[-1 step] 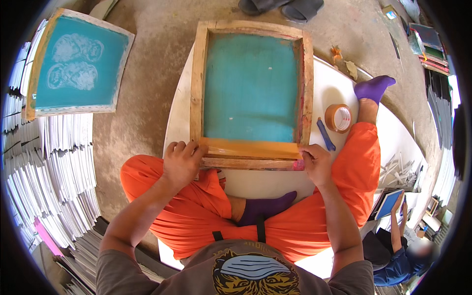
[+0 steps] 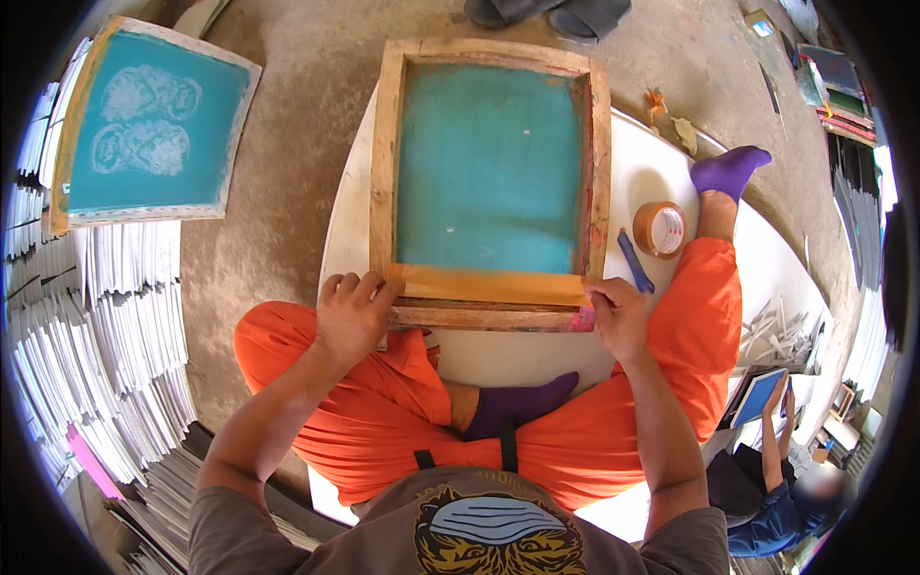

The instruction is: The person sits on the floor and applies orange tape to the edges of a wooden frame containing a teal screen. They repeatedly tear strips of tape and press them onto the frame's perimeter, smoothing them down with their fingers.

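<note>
A wooden-framed silk screen (image 2: 380,192) with teal mesh lies in front of me, its near bar towards my lap. A strip of brown packing tape (image 2: 489,286) stretches across the near end of the mesh, just beyond that bar. My left hand (image 2: 355,316) pinches the strip's left end at the frame's near left corner. At the other end, my right hand (image 2: 618,314) pinches the tape beside the right bar. Whether the strip's middle touches the mesh I cannot tell. To the right are a blue cutter knife (image 2: 634,263) and a tape roll (image 2: 659,230).
Another teal screen (image 2: 163,125) with a pale printed design leans on paper stacks (image 2: 105,335) at the left. The white board (image 2: 517,353) under me carries paper scraps (image 2: 774,331) at the right. Dark sandals (image 2: 586,19) lie beyond the frame. A person (image 2: 767,508) sits at lower right.
The tape strip has shifted very slightly away from me and lies straighter between my hands. Both hands keep their pinch; the screen has not moved.
</note>
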`<move>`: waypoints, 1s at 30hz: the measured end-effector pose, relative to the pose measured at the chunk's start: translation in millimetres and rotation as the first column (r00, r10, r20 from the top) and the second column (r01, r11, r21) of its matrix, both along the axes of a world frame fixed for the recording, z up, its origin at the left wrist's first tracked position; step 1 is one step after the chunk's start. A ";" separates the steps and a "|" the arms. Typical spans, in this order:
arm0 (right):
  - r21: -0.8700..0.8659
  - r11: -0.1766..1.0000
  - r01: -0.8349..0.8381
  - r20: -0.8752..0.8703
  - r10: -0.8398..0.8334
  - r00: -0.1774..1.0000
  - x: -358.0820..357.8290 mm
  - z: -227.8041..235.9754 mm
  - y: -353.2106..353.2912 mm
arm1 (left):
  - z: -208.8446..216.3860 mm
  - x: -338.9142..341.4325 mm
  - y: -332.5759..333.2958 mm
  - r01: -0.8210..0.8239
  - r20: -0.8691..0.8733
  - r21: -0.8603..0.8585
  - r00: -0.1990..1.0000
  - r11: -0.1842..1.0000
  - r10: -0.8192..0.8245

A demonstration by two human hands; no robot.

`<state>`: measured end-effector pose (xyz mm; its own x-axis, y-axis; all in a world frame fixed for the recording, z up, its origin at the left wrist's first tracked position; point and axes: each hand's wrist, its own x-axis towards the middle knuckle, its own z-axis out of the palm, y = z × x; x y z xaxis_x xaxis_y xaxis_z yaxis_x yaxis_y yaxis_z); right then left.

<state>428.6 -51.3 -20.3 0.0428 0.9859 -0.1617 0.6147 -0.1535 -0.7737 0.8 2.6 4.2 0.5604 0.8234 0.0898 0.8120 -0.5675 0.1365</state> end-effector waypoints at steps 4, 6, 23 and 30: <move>0.063 0.994 0.084 -0.091 -0.078 0.993 -10.2 -4.3 17.1 | 5.9 -2.3 16.6 -0.063 0.048 0.104 0.997 0.993 0.059; 0.030 0.991 0.127 -0.136 -0.122 0.983 -9.3 -6.4 14.0 | 6.7 -0.5 14.5 -0.064 0.043 0.105 0.997 0.992 0.060; -0.074 0.981 -0.180 0.199 0.191 0.961 -5.3 5.8 -1.5 | -7.0 1.9 -11.4 0.040 -0.053 -0.024 0.998 0.999 -0.041; -0.073 0.959 -0.272 0.390 0.279 0.878 -11.4 6.1 -1.6 | -6.8 4.0 -12.1 0.059 -0.143 -0.122 0.987 0.991 -0.077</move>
